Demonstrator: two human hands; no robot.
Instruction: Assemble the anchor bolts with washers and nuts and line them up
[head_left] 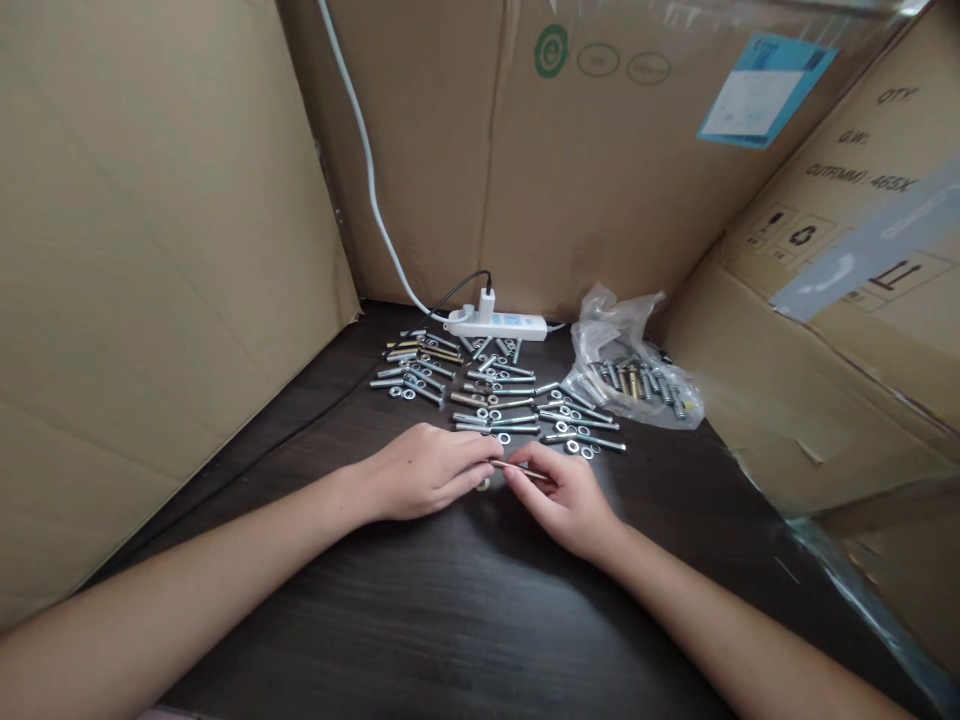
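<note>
In the head view, a thin copper-toned bolt (519, 468) lies level between my two hands. My right hand (566, 495) is closed, pinching it between thumb and fingers. My left hand (431, 470) is closed at the bolt's left end, its fingertips pressed together there; the left thumb is hidden, and so is the exact contact. Below the left fingertips a small washer or nut (483, 485) shows on the dark table (450, 610). Just beyond my hands lie rows of bolts with sleeves (499, 428), along with loose nuts and washers (573, 447).
A clear plastic bag (634, 375) with more bolts lies at the back right. Behind the rows sits a white power strip (499, 324) with a charger and cables. A black cable (300, 425) crosses the left side. Large cardboard boxes (420, 130) wall in the table.
</note>
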